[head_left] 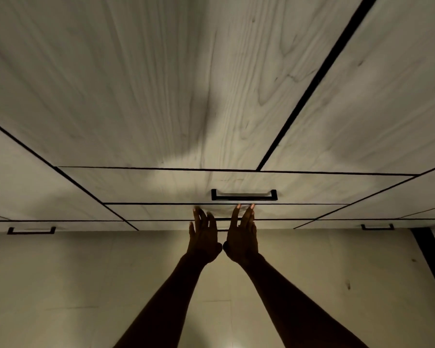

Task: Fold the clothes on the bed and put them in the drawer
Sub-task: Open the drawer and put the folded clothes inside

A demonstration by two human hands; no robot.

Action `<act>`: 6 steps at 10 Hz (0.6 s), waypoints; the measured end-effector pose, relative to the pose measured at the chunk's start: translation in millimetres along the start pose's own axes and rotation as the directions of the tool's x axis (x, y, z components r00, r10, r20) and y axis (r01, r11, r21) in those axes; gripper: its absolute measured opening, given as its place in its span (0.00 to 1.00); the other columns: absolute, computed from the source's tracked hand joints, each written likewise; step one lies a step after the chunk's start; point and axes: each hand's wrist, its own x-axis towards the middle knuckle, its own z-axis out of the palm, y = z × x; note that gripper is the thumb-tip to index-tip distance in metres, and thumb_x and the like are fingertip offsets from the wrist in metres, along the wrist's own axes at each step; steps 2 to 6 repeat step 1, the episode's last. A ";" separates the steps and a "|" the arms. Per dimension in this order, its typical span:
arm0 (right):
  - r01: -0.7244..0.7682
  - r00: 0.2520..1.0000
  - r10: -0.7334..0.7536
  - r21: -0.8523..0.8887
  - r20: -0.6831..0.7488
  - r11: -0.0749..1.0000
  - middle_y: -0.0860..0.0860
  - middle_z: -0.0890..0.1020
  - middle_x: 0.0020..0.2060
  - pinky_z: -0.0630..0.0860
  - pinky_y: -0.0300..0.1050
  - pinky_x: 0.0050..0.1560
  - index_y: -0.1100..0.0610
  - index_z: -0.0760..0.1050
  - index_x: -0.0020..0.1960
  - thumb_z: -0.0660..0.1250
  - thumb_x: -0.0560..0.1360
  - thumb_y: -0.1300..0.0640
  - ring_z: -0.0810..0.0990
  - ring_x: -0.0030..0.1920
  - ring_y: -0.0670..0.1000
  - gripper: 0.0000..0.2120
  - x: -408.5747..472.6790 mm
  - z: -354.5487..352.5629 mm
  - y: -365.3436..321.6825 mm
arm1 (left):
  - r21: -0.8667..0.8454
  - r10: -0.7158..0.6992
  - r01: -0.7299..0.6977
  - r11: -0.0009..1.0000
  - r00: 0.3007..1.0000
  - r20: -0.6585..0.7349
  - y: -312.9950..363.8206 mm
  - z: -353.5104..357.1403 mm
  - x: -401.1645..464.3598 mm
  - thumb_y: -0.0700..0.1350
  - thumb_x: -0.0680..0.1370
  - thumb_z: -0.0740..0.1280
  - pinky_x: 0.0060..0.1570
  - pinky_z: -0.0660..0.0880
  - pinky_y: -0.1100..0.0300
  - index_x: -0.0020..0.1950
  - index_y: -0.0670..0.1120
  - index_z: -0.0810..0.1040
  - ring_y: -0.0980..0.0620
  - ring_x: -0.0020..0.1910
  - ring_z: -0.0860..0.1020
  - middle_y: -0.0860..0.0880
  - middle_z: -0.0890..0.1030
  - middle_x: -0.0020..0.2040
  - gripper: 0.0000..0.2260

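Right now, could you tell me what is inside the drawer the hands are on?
Nothing inside shows: the drawer looks shut. Left hand and right hand press its front.

Both hands reach down to a pale wood-grain wardrobe front, side by side, heels nearly touching. The left hand (203, 238) and right hand (242, 236) have straight fingers pressed on the lower drawer (161, 212), just beneath the upper drawer's black handle (244, 195). Smaller black handles (31, 230) sit on neighbouring drawers left and right, above a pale tiled floor (73, 285)
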 end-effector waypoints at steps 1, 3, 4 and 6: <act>-0.029 0.998 0.025 0.070 0.051 0.997 0.69 0.40 0.80 0.56 0.56 0.81 0.66 0.35 0.81 0.72 0.76 0.55 0.43 0.82 0.68 0.53 -5.7 -21.0 -5.9 | -0.035 -0.024 0.024 0.999 1.000 -0.008 -2.1 -10.0 -8.0 0.44 0.81 0.67 0.79 0.45 0.37 0.82 0.43 0.33 0.39 0.79 0.31 0.39 0.31 0.80 0.46; -0.029 0.998 0.025 0.070 0.051 0.997 0.69 0.40 0.80 0.56 0.56 0.81 0.66 0.35 0.81 0.72 0.76 0.55 0.43 0.82 0.68 0.53 -5.7 -21.0 -5.9 | -0.035 -0.024 0.024 0.999 1.000 -0.008 -2.1 -10.0 -8.0 0.44 0.81 0.67 0.79 0.45 0.37 0.82 0.43 0.33 0.39 0.79 0.31 0.39 0.31 0.80 0.46; -0.029 0.998 0.025 0.070 0.051 0.997 0.69 0.40 0.80 0.56 0.56 0.81 0.66 0.35 0.81 0.72 0.76 0.55 0.43 0.82 0.68 0.53 -5.7 -21.0 -5.9 | -0.035 -0.024 0.024 0.999 1.000 -0.008 -2.1 -10.0 -8.0 0.44 0.81 0.67 0.79 0.45 0.37 0.82 0.43 0.33 0.39 0.79 0.31 0.39 0.31 0.80 0.46; -0.029 0.998 0.025 0.070 0.051 0.997 0.69 0.40 0.80 0.56 0.56 0.81 0.66 0.35 0.81 0.72 0.76 0.55 0.43 0.82 0.68 0.53 -5.7 -21.0 -5.9 | -0.035 -0.024 0.024 0.999 1.000 -0.008 -2.1 -10.0 -8.0 0.44 0.81 0.67 0.79 0.45 0.37 0.82 0.43 0.33 0.39 0.79 0.31 0.39 0.31 0.80 0.46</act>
